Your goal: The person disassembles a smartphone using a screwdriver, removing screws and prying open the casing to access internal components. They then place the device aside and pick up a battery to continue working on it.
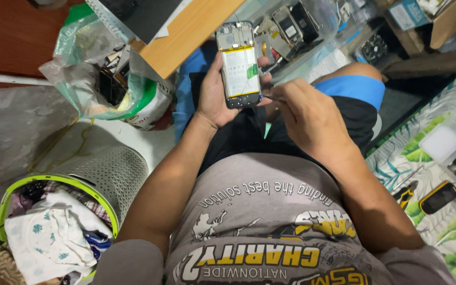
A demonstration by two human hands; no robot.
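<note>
Left hand [215,97] grips an opened phone [239,64] upright, long axis running away from the body; right hand [306,117] pinches a thin tool [270,97] beside its lower edge.

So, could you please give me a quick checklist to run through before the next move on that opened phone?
1. Left hand grips the opened phone firmly: ok.
2. Phone's back cover off, battery exposed: ok.
3. Right hand holds a thin tool at the phone's lower edge: ok.
4. Tool tip seated where intended: cannot tell.
5. Green tab on battery intact: cannot tell.
</note>
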